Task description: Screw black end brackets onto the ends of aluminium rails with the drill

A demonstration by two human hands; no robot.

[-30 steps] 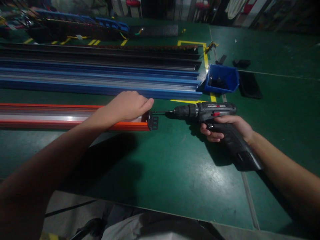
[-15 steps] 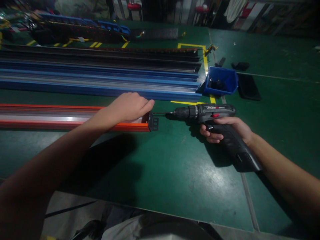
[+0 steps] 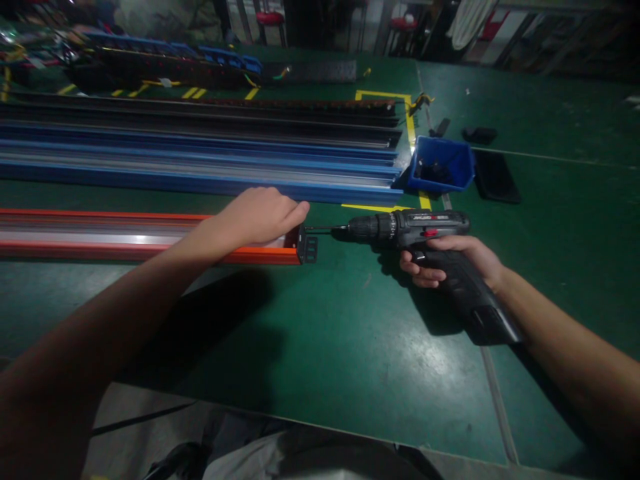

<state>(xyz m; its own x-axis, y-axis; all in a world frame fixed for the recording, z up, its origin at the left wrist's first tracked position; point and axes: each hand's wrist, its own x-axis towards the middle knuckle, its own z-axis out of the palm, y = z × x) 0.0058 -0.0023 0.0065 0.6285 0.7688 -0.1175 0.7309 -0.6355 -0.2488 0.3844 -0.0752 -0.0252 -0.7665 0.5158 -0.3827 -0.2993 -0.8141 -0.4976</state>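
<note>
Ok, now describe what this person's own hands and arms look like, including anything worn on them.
The left hand and right hand are ungloved. The left forearm and right forearm are bare, with no sleeve, watch or bracelet showing. The left upper arm is too dark to make out a sleeve.

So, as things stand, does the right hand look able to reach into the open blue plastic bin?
Probably not: the right hand is wrapped around the black power drill, whose body lies between it and the blue bin.
</note>
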